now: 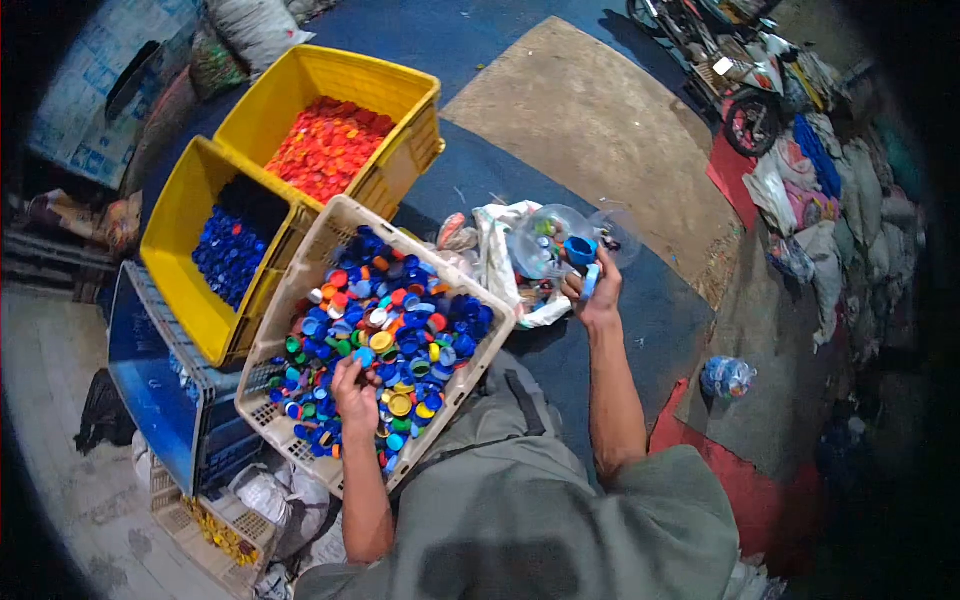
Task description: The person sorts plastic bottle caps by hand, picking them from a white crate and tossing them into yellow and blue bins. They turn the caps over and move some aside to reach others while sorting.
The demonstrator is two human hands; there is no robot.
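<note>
A pale mesh-sided crate (262, 330) holds a heap of bottle caps (405, 335) in blue, red, green, yellow, orange and white. Over that heap is my left hand (357, 398), its fingers pinched on a light blue bottle cap (364, 357). My right hand (600, 292) is raised to the right of the crate, closed on blue caps. A deep blue cap (579, 250) shows at its fingertips, and a lighter blue cap (590, 283) sits against the fingers. Just beyond this hand are clear plastic containers (545, 225) and an opened white sack (495, 240) with mixed small items.
One yellow bin (400, 75) contains red caps; another yellow bin (175, 220) contains dark blue ones. A blue crate (150, 370) stands at left. Yellow caps lie in a lower crate (205, 500). A stuffed clear bottle (728, 377) lies right, with a motorcycle (750, 120) and sacks (825, 260) farther off.
</note>
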